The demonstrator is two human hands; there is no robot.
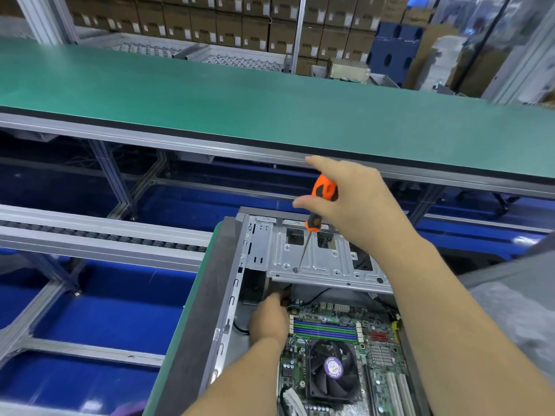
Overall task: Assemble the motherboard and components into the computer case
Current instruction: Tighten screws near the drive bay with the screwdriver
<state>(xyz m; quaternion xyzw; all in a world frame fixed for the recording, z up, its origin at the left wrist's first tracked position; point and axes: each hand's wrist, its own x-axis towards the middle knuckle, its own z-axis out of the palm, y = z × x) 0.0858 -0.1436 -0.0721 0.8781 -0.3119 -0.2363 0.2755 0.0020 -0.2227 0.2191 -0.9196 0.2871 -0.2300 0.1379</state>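
The right hand [357, 202] grips a screwdriver [315, 217] on the case's [228, 283] bracket [324, 259]; left hand [268, 319] fingers hidden, grip unclear.

Long green-matted workbench [210, 94] with a black edge strip and grey aluminium rail crossing the whole width; beneath it, silver aluminium profile legs [111, 175] on a glossy blue floor [99, 307]; lower left, a grey metal roller conveyor track [99, 235] running level, carried on more aluminium framing; behind the bench, stacked brown cardboard cartons [210, 22] with white labels, filling the far wall in rows; in front of them, white trays [234, 60] of small rounded cells; to the right, dark blue plastic pallets [393, 52] stood on edge, with oval holes; upper left, a pale aluminium upright post [39, 16]; even, bright overhead light, soft reflections on the blue floor
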